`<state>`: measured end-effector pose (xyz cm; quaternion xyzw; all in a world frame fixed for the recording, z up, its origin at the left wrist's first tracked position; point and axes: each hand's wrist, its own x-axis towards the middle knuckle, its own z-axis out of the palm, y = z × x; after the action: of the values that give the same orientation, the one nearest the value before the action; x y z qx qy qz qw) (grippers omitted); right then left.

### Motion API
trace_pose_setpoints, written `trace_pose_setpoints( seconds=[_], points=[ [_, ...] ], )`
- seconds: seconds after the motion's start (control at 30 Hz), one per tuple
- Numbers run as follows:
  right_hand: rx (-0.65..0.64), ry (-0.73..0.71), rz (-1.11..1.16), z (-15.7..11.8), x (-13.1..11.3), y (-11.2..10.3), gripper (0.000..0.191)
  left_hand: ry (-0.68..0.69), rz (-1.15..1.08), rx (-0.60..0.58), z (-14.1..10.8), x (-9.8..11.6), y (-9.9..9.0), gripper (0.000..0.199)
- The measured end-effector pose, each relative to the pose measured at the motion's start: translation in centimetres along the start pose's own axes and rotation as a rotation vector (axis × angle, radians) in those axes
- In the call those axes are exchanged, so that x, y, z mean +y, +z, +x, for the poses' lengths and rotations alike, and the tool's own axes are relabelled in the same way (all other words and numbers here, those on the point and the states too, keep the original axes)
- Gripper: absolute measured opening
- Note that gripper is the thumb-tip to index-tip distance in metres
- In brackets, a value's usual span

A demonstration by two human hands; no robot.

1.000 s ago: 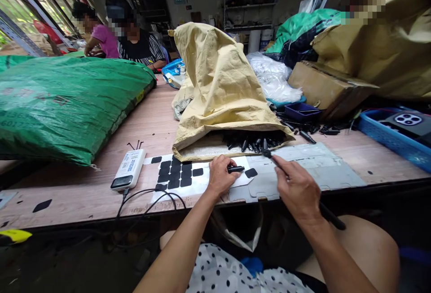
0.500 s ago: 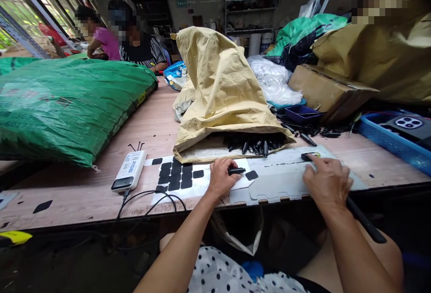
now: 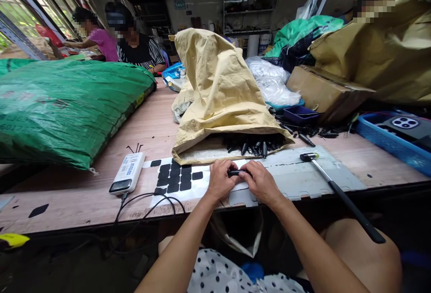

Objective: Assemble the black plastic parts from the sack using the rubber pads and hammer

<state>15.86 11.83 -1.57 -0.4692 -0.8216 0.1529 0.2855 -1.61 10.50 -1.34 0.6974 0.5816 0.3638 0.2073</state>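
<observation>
My left hand (image 3: 222, 177) is closed around the left part of a short black pen-like tube (image 3: 236, 172). The fingers of my right hand (image 3: 261, 180) close on the tube's right end, so both hands share it just above the table. Beneath and left of my left hand lies a white sheet (image 3: 198, 186) bearing several black rounded squares (image 3: 174, 179). To the right, a small hammer (image 3: 336, 188) rests on a grey board (image 3: 286, 178), its black handle sticking out past the table edge. Directly beyond my hands, a tan sack (image 3: 222, 91) gapes open with black tube parts (image 3: 257, 146) in its mouth.
A white power bank (image 3: 129, 172) with a black cable sits at left, near a bulging green sack (image 3: 74, 109). A blue basket (image 3: 393, 142) holding a phone, a cardboard box (image 3: 323, 91) and a purple tray (image 3: 301, 115) stand at right. Other people sit across the table.
My right hand has left the hammer, moved left and taken hold of the tube's right end. My left hand has stayed in place with the tube.
</observation>
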Motion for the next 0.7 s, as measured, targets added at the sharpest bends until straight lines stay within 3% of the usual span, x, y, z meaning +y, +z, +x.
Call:
trace_pose_setpoints(
  seconds=[0.13, 0.3, 0.7],
  points=[
    [0.083, -0.009, 0.073, -0.3, 0.4, 0.1, 0.013, 0.035, 0.037, -0.04, 0.0, 0.0, 0.0, 0.021],
    [0.063, -0.006, 0.172, -0.5, 0.2, -0.3, 0.014, 0.025, 0.025, -0.02, 0.0, 0.2, -0.2, 0.015],
    [0.026, 0.001, 0.01, -0.4, -0.7, -0.5, 0.023, 0.11, 0.118, -0.033, -0.2, -0.1, 0.0, 0.02]
  ],
)
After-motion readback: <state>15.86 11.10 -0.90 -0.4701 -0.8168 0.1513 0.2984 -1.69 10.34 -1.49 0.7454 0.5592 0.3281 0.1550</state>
